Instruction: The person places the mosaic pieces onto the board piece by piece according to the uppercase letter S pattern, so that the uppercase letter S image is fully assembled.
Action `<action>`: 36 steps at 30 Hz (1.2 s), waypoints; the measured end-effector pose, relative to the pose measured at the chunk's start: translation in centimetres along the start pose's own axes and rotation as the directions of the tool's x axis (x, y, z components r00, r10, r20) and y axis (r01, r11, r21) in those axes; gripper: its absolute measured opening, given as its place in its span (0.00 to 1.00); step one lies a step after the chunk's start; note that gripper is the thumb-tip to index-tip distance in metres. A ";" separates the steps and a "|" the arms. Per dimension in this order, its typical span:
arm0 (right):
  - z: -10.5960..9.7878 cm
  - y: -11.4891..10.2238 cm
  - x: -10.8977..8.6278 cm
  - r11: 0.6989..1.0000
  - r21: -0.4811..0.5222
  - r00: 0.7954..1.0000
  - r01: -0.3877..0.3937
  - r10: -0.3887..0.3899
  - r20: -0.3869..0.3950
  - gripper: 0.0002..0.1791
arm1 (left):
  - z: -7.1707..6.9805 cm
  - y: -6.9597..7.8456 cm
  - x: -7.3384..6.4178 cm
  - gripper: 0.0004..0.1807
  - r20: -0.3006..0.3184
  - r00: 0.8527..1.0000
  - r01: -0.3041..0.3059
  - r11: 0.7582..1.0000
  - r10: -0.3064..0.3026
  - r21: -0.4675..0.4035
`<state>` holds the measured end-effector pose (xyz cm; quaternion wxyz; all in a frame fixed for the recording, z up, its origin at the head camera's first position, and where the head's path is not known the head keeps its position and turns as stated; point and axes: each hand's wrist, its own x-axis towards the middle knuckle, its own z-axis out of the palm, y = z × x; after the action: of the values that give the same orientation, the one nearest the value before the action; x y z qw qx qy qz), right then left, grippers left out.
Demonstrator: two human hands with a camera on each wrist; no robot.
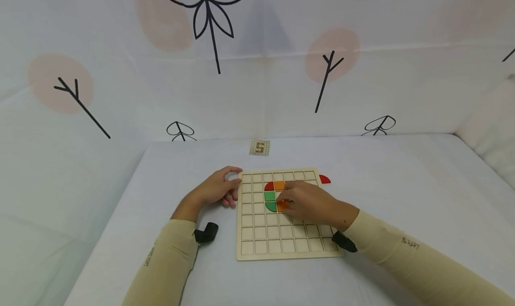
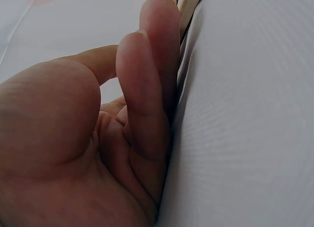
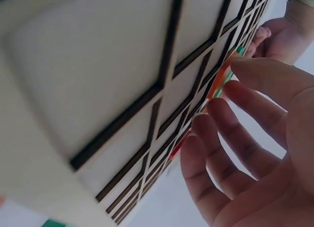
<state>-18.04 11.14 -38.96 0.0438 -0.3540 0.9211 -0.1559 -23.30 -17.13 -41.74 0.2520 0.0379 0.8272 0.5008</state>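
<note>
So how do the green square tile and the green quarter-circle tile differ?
The green square tile has only straight edges, while the green quarter-circle tile has one curved edge. In the head view, the green square tile lies one row above the green quarter-circle tile. Both are green and lie in one column of the wooden grid board.

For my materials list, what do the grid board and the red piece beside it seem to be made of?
Grid board: probably matte, unpainted wood, being pale tan with dark, scorched-looking cut edges. Red piece: smooth-looking plastic or painted wood, unclear which; its even colour shows no grain.
</note>
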 end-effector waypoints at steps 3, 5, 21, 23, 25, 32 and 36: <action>-0.3 0.2 -0.2 0.999 0.015 0.999 -0.037 0.037 0.001 0.12 | 0.0 0.1 0.0 0.25 -0.001 1.000 0.005 1.000 -0.005 -0.001; -0.6 0.5 -0.5 0.997 0.032 0.998 -0.066 0.066 0.008 0.11 | 0.0 0.2 0.0 0.25 -0.001 1.000 0.007 1.000 -0.007 -0.003; -3.5 5.5 -2.9 0.981 -0.048 0.982 -0.186 0.184 -0.046 0.16 | 0.0 0.1 -0.1 0.25 -0.002 1.000 -0.003 1.000 0.003 0.007; -3.7 6.0 -3.1 0.979 -0.055 0.980 -0.196 0.194 -0.052 0.15 | 0.0 0.2 -0.1 0.25 -0.004 1.000 -0.002 1.000 0.002 0.006; -3.8 6.5 -3.3 0.975 -0.063 0.977 -0.211 0.208 -0.051 0.16 | 0.1 0.2 -0.2 0.25 -0.004 1.000 -0.001 1.000 0.001 0.005; -3.8 7.9 -3.2 0.965 -0.086 0.968 -0.249 0.245 -0.048 0.16 | 0.1 0.1 -0.2 0.25 -0.001 1.000 -0.003 1.000 0.003 -0.005; -3.6 8.4 -3.1 0.961 -0.108 0.966 -0.256 0.252 -0.051 0.16 | 0.1 0.0 -0.2 0.25 -0.003 1.000 -0.002 1.000 0.002 -0.007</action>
<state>-21.82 20.02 -38.31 0.0262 -0.2320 0.9669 -0.1029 -23.07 -17.13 -41.65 0.2502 0.0372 0.8259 0.5039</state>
